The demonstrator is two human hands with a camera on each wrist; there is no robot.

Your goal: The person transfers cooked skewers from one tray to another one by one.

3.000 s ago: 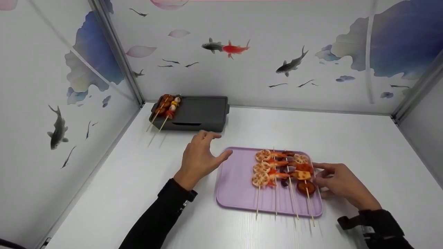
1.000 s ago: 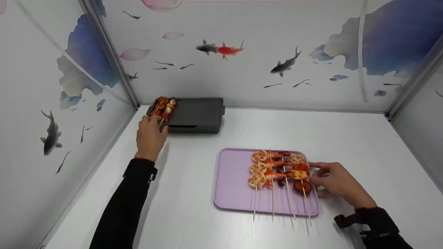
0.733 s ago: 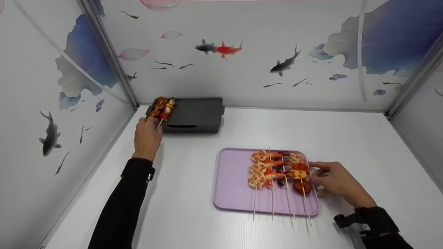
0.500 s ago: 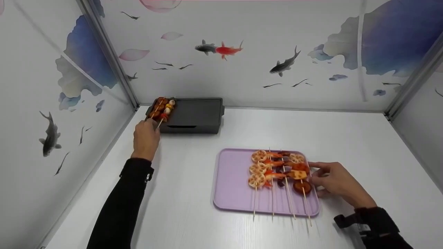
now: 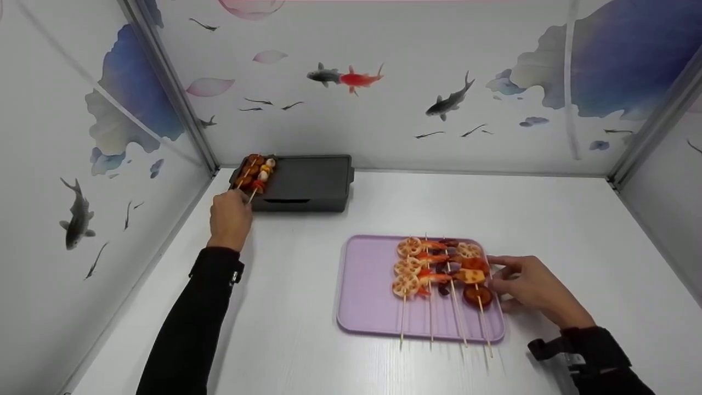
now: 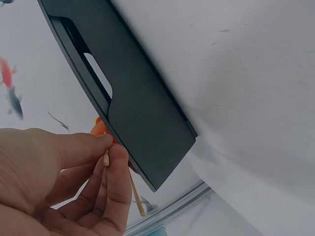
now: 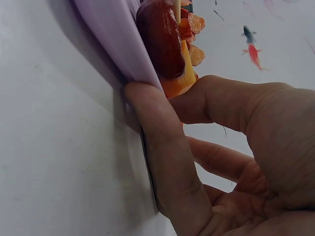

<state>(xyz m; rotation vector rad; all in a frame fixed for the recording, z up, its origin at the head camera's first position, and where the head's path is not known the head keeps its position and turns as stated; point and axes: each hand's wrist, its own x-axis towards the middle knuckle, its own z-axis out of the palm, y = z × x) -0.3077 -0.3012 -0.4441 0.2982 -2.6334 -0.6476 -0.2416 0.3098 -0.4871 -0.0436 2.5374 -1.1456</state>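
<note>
At the front left corner of the dark grey grill (image 5: 313, 176), my left hand (image 5: 230, 220) pinches the stick of a skewer (image 5: 263, 176) between thumb and finger. White balls and yellow and red pieces are threaded on it. Beside it on the grill lies a second skewer (image 5: 253, 163) with brown round slices; its stick end (image 6: 138, 199) sticks out past my fingers in the left wrist view. My right hand (image 5: 540, 286) holds the right rim of a lilac tray (image 5: 363, 285), fingertips right at the edge in the right wrist view.
Several skewers stand side by side on the tray's right half: lotus root slices (image 5: 406, 285), shrimp (image 5: 434, 278), dark purple pieces and a mixed one with a brown slice (image 5: 477, 297). Their sticks overhang its front edge. Printed walls (image 5: 384, 131) enclose the white table (image 5: 285, 307).
My left hand has gone from beside the tray to the grill's front left corner and closed on a skewer stick. The right hand stays at the tray's rim.
</note>
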